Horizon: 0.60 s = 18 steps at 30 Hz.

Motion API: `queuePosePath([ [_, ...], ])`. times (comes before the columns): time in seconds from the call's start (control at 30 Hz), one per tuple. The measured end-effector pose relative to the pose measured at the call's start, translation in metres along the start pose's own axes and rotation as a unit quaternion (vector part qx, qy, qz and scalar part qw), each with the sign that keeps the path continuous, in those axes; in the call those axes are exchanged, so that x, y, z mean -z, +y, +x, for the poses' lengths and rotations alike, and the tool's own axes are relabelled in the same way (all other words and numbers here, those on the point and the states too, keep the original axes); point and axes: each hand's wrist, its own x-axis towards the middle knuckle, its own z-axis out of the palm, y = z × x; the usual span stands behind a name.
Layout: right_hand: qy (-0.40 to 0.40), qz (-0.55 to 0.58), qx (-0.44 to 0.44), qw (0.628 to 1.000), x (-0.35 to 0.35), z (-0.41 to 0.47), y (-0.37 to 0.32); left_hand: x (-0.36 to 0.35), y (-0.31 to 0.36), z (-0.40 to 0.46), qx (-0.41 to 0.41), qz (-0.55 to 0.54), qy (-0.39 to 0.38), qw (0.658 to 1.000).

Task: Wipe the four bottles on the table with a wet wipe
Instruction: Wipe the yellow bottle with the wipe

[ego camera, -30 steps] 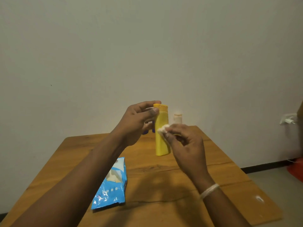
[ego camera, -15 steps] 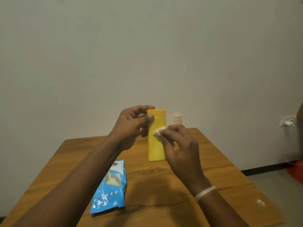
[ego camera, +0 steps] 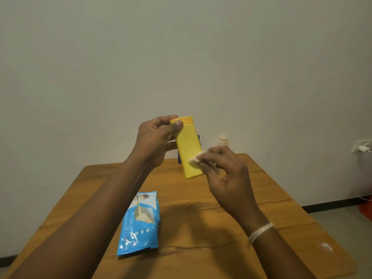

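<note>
A yellow bottle [ego camera: 188,149] with an orange cap is held in the air above the table's far half, tilted slightly with its base toward the right. My left hand [ego camera: 156,140] grips it by the cap end. My right hand [ego camera: 225,174] pinches a small white wet wipe [ego camera: 196,159] against the bottle's lower front. Behind the yellow bottle a dark blue bottle [ego camera: 198,140] shows only as a sliver. A small pale bottle [ego camera: 223,140] with an orange band stands at the table's far edge, partly hidden by my right hand.
A blue pack of wet wipes [ego camera: 141,223] lies on the wooden table [ego camera: 271,218], left of centre, its flap open. A white wall rises right behind the table. A wall socket with a plug [ego camera: 362,148] is at the right, and something orange [ego camera: 367,210] lies on the floor.
The yellow bottle has turned and tilted in my left hand. My right hand with the wipe has slid from the upper part of the bottle down to its lower part.
</note>
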Motion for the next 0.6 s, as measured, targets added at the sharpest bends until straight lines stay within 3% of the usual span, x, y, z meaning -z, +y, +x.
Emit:
queuePosePath([
  [0.1, 0.028, -0.004, 0.008, 1.000, -0.006, -0.019, 0.007, 0.002, -0.006, 0.011, 0.055, -0.036, 0.079, 0.995],
  [0.17, 0.094, -0.008, 0.026, 0.995, -0.009, -0.014, 0.006, -0.002, -0.016, 0.014, 0.091, -0.081, 0.110, 0.986],
  [0.33, 0.296, 0.089, -0.061, 0.949, -0.014, 0.007, -0.005, -0.009, -0.037, -0.001, 0.146, -0.155, 0.066, 0.975],
  [0.5, 0.298, 0.112, -0.108, 0.942, -0.041, -0.013, -0.023, -0.006, -0.041, -0.005, 0.125, -0.185, 0.131, 0.966],
  [0.6, 0.296, 0.150, -0.134, 0.934, -0.037, -0.008, -0.022, -0.001, -0.041, -0.009, 0.108, -0.178, 0.119, 0.971],
])
